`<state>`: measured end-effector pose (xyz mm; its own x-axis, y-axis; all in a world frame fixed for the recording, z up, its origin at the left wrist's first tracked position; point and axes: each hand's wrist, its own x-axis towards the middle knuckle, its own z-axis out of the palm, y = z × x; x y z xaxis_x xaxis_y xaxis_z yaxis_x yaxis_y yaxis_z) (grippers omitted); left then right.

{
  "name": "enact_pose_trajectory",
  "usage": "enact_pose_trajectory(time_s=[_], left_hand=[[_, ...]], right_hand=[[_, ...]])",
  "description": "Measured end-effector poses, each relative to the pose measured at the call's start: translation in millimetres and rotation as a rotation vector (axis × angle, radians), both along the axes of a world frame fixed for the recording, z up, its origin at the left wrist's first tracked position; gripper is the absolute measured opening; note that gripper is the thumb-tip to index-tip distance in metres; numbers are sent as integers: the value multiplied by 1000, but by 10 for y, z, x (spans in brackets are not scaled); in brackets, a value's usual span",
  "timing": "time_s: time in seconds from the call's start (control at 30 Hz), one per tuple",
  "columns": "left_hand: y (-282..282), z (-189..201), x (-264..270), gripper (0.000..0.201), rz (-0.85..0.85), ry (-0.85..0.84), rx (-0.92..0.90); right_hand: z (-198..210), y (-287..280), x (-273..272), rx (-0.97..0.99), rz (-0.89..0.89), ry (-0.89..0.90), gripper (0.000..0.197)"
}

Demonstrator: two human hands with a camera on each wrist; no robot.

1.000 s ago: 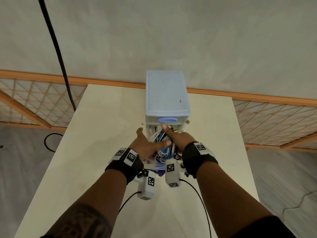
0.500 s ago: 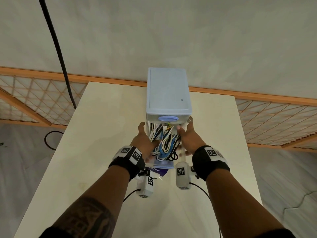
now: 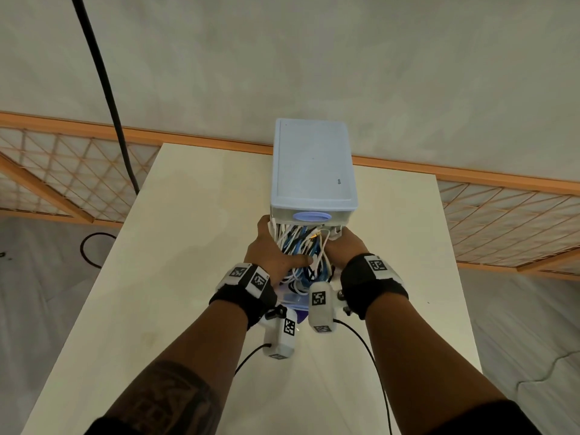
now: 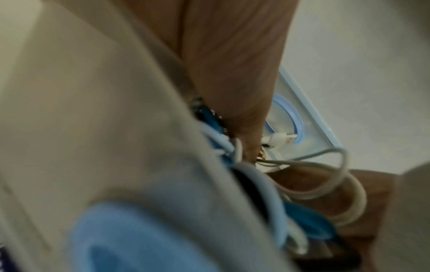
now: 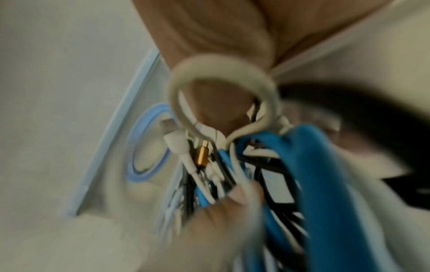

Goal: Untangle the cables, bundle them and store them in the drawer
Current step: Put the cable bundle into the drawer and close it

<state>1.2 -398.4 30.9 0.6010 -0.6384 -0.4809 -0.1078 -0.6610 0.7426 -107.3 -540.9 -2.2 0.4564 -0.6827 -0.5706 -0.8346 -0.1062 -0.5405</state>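
Note:
A light-blue drawer unit (image 3: 314, 164) stands on the cream table (image 3: 188, 246). Its lower drawer (image 3: 295, 301) is pulled out toward me and packed with white, blue and black cables (image 3: 301, 246). My left hand (image 3: 270, 249) holds the drawer's left wall, thumb laid across the cables. My right hand (image 3: 343, 246) holds the right wall, fingers hidden below. The right wrist view shows a white cable loop (image 5: 177, 88), a gold plug (image 5: 202, 154) and blue cable (image 5: 314, 165) rising above the rim. In the left wrist view white loops (image 4: 325, 184) lie beside the unit's round handle (image 4: 298, 125).
A thick black cable (image 3: 103, 89) hangs down at the left behind the table. Wooden lattice screens (image 3: 62, 171) run along the wall on both sides. Thin black cords from the wrist cameras trail over the table's near part.
My right hand has left the top of the cables and moved to the drawer's right wall. My left thumb now lies across the pile.

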Motion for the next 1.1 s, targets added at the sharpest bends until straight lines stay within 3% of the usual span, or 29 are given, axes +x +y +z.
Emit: enact_pose_trajectory(time_s=[0.07,0.17,0.23,0.33,0.5,0.67,0.73,0.8,0.93,1.1], left_hand=[[-30,-32,30,122,-10,-28,32],[-55,-68,53,122,-8,-56,73],[-62,-76,44,122,2,-63,80],[-75,-78,38,121,1,-77,72],[-78,-85,50,124,27,-49,52],[-122,-87,77,106,46,-63,26],[-144,-92,80,107,54,-60,41],[-157,-95,96,111,50,-58,58],[-161,-86,156,125,16,-68,57],[-216,-65,122,127,15,-60,71]], right_hand=[[161,29,-56,125,-99,-129,43],[395,71,-175,501,-428,-498,21],[473,102,-205,542,-461,-605,27],[409,126,-166,307,-339,-540,69],[384,143,-94,19,-287,-340,64],[388,191,27,-74,-341,-207,63],[392,191,37,-53,-327,-207,66],[402,188,-9,91,-319,-293,69],[446,111,-201,438,-387,-497,40],[436,17,-204,280,-317,-348,65]])
